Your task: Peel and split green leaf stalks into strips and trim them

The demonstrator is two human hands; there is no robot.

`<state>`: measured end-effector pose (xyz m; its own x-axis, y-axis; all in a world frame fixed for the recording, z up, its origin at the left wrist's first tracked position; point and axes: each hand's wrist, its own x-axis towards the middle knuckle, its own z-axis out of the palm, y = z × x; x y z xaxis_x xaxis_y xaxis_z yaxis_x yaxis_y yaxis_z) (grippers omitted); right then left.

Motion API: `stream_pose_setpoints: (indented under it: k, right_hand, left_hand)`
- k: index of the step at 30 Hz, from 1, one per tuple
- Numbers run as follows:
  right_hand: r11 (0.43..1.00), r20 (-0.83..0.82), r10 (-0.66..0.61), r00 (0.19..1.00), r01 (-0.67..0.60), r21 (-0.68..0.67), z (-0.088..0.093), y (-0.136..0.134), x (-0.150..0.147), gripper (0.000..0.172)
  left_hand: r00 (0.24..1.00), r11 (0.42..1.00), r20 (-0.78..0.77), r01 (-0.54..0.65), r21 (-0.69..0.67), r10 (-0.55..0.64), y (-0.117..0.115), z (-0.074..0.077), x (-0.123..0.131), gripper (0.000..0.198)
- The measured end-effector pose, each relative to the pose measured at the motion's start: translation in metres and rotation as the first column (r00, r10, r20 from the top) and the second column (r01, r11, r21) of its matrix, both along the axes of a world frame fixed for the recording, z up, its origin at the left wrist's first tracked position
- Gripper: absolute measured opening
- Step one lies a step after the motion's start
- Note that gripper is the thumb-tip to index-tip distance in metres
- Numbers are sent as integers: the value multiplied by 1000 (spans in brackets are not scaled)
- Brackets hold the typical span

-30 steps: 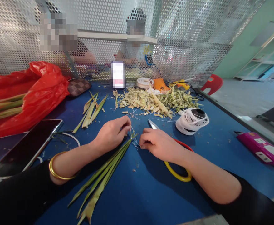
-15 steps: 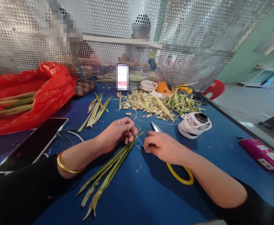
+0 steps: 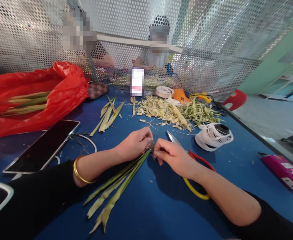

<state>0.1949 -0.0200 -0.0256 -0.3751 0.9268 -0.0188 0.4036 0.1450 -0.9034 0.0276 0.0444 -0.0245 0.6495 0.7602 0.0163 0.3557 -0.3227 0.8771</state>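
My left hand (image 3: 137,142) is closed at the upper end of a bundle of green stalks (image 3: 126,177), whose loose ends fan out toward the near edge. Beside it my right hand (image 3: 168,153) is pinched, fingers nearly touching the left ones. A thin white thread shows at the stalk tips between the hands; just what each set of fingertips grips is too small to tell. Scissors (image 3: 196,189) with red and yellow handles lie partly under my right forearm. To the right sits a spool of white string (image 3: 213,136).
A pile of peeled scraps (image 3: 176,111) and a few cut leaves (image 3: 107,116) lie beyond the hands. At left are a red bag (image 3: 68,83) with stalks and a dark tablet (image 3: 42,146). A purple box (image 3: 284,171) is at right; people sit behind the perforated screen (image 3: 126,20).
My hands have come closer together at the stalk tips, and my left fingers have closed up. The stretch of thread between them looks shorter. The whole view has shifted slightly.
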Motion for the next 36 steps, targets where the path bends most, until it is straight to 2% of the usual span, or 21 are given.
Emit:
stream_pose_setpoints:
  k: [3,5,7,9,11,13,15,17,19,22,25,28,30,31,32,33,34,35,36]
  right_hand:
    - [1000,81,-6,997,4,17,1,-1,1,16]
    - [1000,83,-10,996,8,22,1,-2,0,16]
    - [1000,48,-26,998,26,14,0,-2,-1,15]
    - [998,-42,-57,998,57,-4,-2,-1,-3,14]
    - [996,-126,-92,988,94,5,-4,1,-4,13]
    - [990,-158,-115,981,127,67,-5,4,-5,13]
    - [978,-168,-141,976,163,130,-4,5,-5,14]
    - [969,-201,-171,965,201,142,-2,5,-6,15]
    - [972,-248,-182,952,212,104,0,4,-8,15]
    - [988,-379,-141,914,157,10,1,2,-11,17]
    - [990,-479,-143,866,135,-51,0,3,-12,18]
    - [984,-513,-177,840,171,-60,-3,6,-9,15]
    - [979,-520,-188,833,198,-38,-2,8,-7,13]
    - [976,-509,-191,839,218,-7,-2,8,-5,13]
    - [970,-490,-191,851,241,40,0,8,-4,12]
    - [959,-463,-187,866,262,104,1,8,-3,11]
    - [944,-429,-178,886,277,181,3,7,-2,10]
    - [920,-389,-165,906,284,271,4,6,-1,10]
    - [888,-343,-147,928,277,368,6,5,0,10]
  left_hand:
    - [996,982,-92,-2,191,20,-2,3,1,11]
    - [994,977,-109,5,213,19,-3,3,1,11]
    - [997,993,-78,-1,120,11,-1,3,1,10]
    - [1000,998,-9,-10,-58,9,1,2,1,8]
    - [998,988,24,-60,-141,64,3,0,0,9]
    - [984,982,39,-171,-79,175,5,-1,-1,13]
    - [963,963,56,-267,48,264,5,-1,-2,14]
    - [949,939,76,-314,138,306,3,0,-2,12]
    - [949,923,99,-313,223,298,0,2,-1,9]
    - [965,906,119,-259,335,232,-4,4,1,8]
    - [973,911,119,-225,346,196,-6,7,3,9]
    - [951,925,146,-300,234,271,-12,21,2,6]
    - [931,936,138,-348,49,338,-22,35,2,13]
    - [941,945,96,-318,-72,324,-29,42,2,22]
    - [966,945,41,-242,-219,257,-36,48,2,32]
    - [987,915,4,-149,-374,163,-43,51,3,38]
    - [995,850,5,-78,-522,95,-48,53,4,40]
    - [996,786,26,-53,-616,87,-52,51,5,40]
    - [990,737,51,-62,-673,130,-55,48,6,40]
